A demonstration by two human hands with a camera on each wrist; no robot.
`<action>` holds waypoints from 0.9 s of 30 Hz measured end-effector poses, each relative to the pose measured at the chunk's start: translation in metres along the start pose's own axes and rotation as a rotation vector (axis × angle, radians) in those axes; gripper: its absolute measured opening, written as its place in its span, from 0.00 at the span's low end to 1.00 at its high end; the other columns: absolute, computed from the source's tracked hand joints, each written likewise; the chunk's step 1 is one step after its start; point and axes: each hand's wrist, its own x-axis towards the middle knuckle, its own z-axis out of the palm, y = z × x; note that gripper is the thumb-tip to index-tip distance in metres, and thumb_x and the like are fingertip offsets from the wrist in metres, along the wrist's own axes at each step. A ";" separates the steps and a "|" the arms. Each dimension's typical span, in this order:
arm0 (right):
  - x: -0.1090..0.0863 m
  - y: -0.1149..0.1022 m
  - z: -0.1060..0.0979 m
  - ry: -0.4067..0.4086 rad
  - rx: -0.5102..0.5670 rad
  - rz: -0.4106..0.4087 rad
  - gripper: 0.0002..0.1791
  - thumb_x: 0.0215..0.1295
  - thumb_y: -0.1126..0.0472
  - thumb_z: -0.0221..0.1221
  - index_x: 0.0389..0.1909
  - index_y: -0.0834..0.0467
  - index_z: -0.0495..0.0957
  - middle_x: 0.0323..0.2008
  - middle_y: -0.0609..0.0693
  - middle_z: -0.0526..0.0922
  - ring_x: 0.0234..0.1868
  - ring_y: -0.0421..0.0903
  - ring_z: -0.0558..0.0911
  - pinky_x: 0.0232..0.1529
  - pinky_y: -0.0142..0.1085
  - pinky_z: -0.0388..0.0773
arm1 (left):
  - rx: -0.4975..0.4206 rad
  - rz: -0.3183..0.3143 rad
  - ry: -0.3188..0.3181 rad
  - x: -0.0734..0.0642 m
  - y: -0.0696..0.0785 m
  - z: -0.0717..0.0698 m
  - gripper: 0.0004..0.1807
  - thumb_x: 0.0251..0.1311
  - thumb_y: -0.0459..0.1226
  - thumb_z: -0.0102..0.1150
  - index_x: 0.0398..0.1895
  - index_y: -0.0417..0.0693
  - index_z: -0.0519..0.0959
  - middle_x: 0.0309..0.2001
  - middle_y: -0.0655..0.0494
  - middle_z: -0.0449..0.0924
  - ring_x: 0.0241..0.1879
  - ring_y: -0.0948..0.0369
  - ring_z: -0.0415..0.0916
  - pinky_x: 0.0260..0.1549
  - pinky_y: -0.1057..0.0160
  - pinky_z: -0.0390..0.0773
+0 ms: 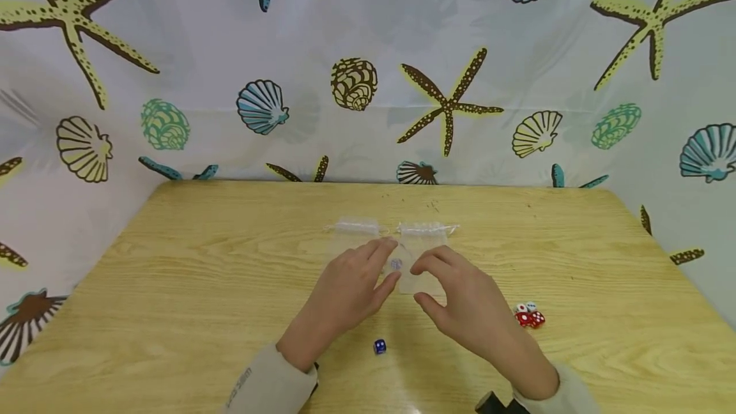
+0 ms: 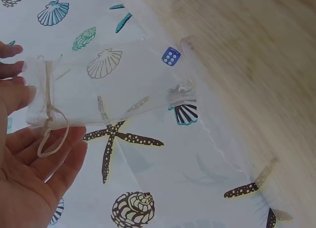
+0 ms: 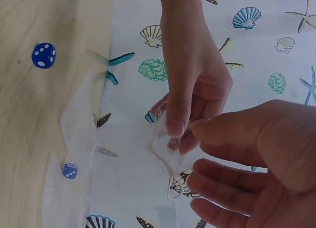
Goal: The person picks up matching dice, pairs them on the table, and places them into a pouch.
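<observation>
Near the middle of the table my left hand (image 1: 356, 289) pinches a sheer drawstring bag (image 3: 165, 144) by its mouth. A thin cord (image 2: 60, 139) loops down from the bag's neck. Facing it, my right hand (image 1: 468, 302) has curved fingers, its thumb and forefinger apart in the head view. Its fingertips are close to the bag's mouth. A blue die (image 2: 171, 56) shows at the bag's far end; whether it is inside or behind the sheer cloth I cannot tell. Another blue die (image 1: 380, 346) lies on the table between my forearms.
Two more sheer bags, one on the left (image 1: 355, 227) and one on the right (image 1: 422, 229), lie flat beyond my hands. Red and white dice (image 1: 529, 316) sit beside my right forearm. A shell-print cloth (image 1: 322, 30) rises behind the wooden table (image 1: 201, 273).
</observation>
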 end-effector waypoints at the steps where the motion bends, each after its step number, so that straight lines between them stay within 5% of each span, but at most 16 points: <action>1: -0.002 -0.001 0.000 -0.009 0.006 -0.007 0.16 0.49 0.65 0.71 0.39 0.55 0.80 0.42 0.46 0.80 0.39 0.43 0.83 0.35 0.34 0.81 | -0.001 0.000 0.000 0.000 0.000 -0.001 0.23 0.58 0.42 0.64 0.54 0.41 0.75 0.51 0.47 0.81 0.35 0.53 0.83 0.34 0.60 0.83; 13: -0.012 -0.003 0.028 -0.194 0.165 -0.041 0.14 0.51 0.66 0.69 0.39 0.57 0.79 0.37 0.47 0.81 0.33 0.44 0.81 0.33 0.29 0.77 | -0.041 -0.032 -0.021 0.001 -0.002 -0.003 0.20 0.62 0.38 0.60 0.55 0.39 0.75 0.52 0.46 0.80 0.39 0.52 0.83 0.36 0.58 0.83; 20: -0.009 -0.003 0.050 -0.353 0.251 0.011 0.11 0.53 0.67 0.66 0.38 0.61 0.80 0.36 0.51 0.82 0.31 0.43 0.79 0.31 0.27 0.74 | -0.069 -0.049 -0.036 0.000 -0.003 -0.003 0.20 0.63 0.37 0.57 0.57 0.39 0.74 0.54 0.46 0.79 0.41 0.52 0.83 0.39 0.58 0.82; 27: -0.008 -0.006 0.064 -0.435 0.211 0.021 0.11 0.50 0.67 0.66 0.37 0.60 0.81 0.32 0.48 0.80 0.32 0.39 0.77 0.32 0.28 0.74 | -0.085 -0.059 -0.061 -0.001 -0.003 -0.006 0.21 0.64 0.37 0.56 0.58 0.38 0.74 0.55 0.45 0.79 0.45 0.51 0.82 0.42 0.57 0.82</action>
